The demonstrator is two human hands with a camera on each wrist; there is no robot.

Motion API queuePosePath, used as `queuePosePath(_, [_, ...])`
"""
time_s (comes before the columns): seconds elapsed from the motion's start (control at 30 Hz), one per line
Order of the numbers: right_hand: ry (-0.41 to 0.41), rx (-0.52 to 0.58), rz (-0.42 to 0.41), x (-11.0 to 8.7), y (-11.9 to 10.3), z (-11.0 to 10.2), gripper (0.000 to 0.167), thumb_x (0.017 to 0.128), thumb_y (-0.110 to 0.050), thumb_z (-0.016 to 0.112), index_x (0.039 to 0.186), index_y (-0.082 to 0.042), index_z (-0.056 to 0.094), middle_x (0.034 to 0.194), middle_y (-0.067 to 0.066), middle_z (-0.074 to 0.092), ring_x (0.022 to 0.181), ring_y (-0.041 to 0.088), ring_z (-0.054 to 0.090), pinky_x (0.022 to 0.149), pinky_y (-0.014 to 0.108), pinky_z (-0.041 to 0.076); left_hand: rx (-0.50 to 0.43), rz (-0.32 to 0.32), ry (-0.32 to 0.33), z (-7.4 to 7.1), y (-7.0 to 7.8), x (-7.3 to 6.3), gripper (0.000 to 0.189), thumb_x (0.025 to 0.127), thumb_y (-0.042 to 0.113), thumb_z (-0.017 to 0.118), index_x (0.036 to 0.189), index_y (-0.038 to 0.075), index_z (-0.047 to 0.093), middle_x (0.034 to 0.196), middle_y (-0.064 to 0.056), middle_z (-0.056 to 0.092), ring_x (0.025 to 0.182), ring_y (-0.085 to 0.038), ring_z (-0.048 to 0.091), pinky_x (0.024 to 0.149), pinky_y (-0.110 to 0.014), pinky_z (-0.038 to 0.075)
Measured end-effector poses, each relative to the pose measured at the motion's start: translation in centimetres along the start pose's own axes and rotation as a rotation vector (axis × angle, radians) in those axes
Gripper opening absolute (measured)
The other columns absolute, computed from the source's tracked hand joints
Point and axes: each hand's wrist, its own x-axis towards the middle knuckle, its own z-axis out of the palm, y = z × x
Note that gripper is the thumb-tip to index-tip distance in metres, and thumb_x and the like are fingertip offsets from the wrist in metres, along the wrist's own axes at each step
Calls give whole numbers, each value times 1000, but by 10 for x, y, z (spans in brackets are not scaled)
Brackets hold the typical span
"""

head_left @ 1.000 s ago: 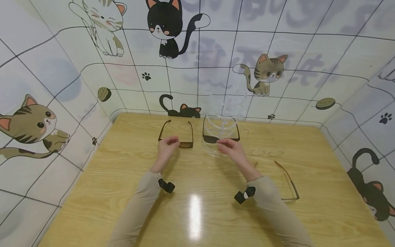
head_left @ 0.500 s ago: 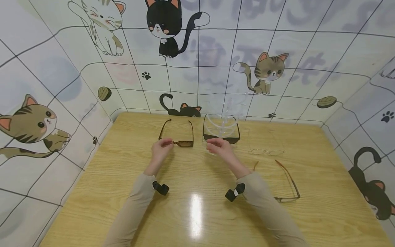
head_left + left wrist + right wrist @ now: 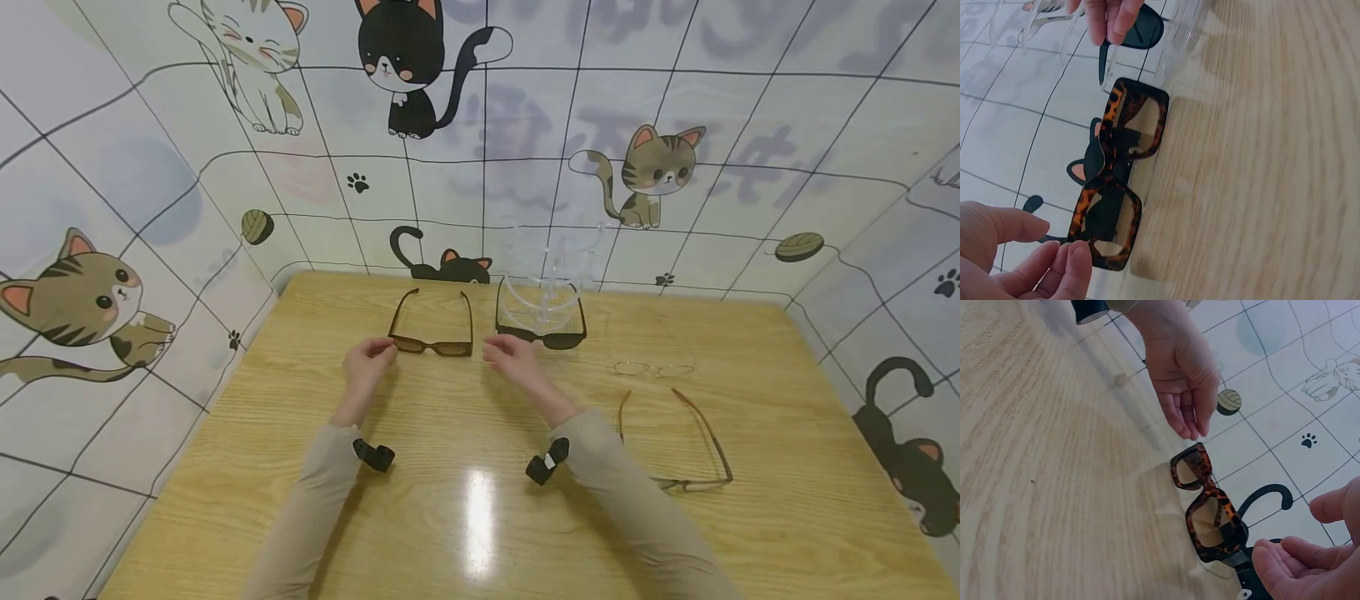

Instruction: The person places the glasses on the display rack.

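Observation:
Tortoiseshell sunglasses [image 3: 452,349] stand on the wooden table with both temples unfolded toward the wall. At their left end is my left hand [image 3: 366,371], its thumb and fingertips apart close to the frame's corner. My right hand [image 3: 517,362] hovers off their right end, in front of black sunglasses [image 3: 564,341]. In the right wrist view the right hand [image 3: 1310,569] has its thumb well apart from its bent fingers, next to the frame's hinge corner. The left wrist view shows the tortoiseshell front [image 3: 1107,175] between both hands.
A clear plastic display stand [image 3: 549,310] rises behind the black sunglasses. To the right lie thin wire-rimmed glasses [image 3: 632,367] and, nearer, glasses with brown temples [image 3: 707,423], partly behind the right sleeve. A cat-patterned wall [image 3: 525,192] borders the table [image 3: 420,517].
Both hands have shifted left. The left hand has moved from in front of the tortoiseshell sunglasses to their left end; the right has moved from the black sunglasses toward the tortoiseshell pair's right end.

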Motion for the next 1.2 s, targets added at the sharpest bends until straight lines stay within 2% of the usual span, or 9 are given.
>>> queuePosePath(0.13, [37, -53, 11, 7, 7, 9, 35, 98, -15, 50, 127, 4, 53, 119, 21, 59, 105, 32, 59, 86, 39, 52, -34, -1, 46, -3, -4, 8, 24, 90, 9, 60, 109, -6, 63, 102, -18, 63, 83, -17, 59, 65, -13, 48])
queuePosePath(0.23, [60, -93, 5, 11, 12, 13, 35, 97, -16, 51, 126, 3, 54, 118, 19, 60, 104, 31, 59, 86, 38, 52, -16, -1, 87, -4, -7, 15, 24, 91, 11, 60, 107, -6, 64, 100, -17, 63, 80, -12, 57, 63, -10, 46])
queuePosePath(0.37, [67, -120, -13, 18, 18, 17, 36, 97, -16, 51, 126, 4, 54, 119, 20, 59, 108, 31, 57, 89, 40, 50, 26, -5, 109, -3, -9, 25, 24, 91, 13, 59, 107, -4, 65, 101, -17, 64, 81, -14, 56, 64, -14, 44])
queuePosePath(0.5, [59, -119, 20, 22, 18, 20, 39, 98, -20, 49, 130, 3, 51, 123, 19, 57, 111, 31, 56, 92, 41, 48, 33, -11, 98, -2, -7, 34, 26, 91, 13, 58, 109, -4, 64, 102, -17, 63, 85, -19, 56, 67, -19, 44])
queuePosePath(0.67, [47, -125, 82, 24, 18, 24, 43, 99, -27, 47, 134, -1, 49, 126, 16, 57, 114, 30, 54, 94, 42, 47, 23, -32, 56, -2, -4, 42, 28, 91, 14, 57, 112, -5, 62, 108, -18, 61, 90, -21, 56, 71, -21, 45])
queuePosePath(0.83, [62, -119, 73, 30, 23, 28, 44, 99, -26, 46, 134, 1, 48, 125, 18, 57, 113, 31, 54, 95, 42, 46, 17, -66, 22, -1, -2, 48, 31, 92, 15, 57, 115, -4, 60, 113, -18, 59, 94, -21, 54, 74, -21, 46])
queuePosePath(1.07, [74, -97, 97, 34, 23, 33, 45, 100, -27, 44, 136, 0, 46, 132, 18, 51, 118, 31, 51, 98, 44, 44, 0, -109, 19, 2, 0, 52, 31, 91, 13, 58, 117, -3, 61, 118, -18, 58, 106, -27, 53, 87, -33, 46])
queuePosePath(1.2, [89, -76, 114, 36, 22, 36, 44, 100, -24, 44, 135, 2, 46, 133, 19, 50, 117, 31, 52, 98, 43, 44, -5, -131, 19, 3, -1, 54, 30, 90, 13, 58, 116, -2, 63, 119, -18, 58, 107, -26, 53, 88, -33, 46])
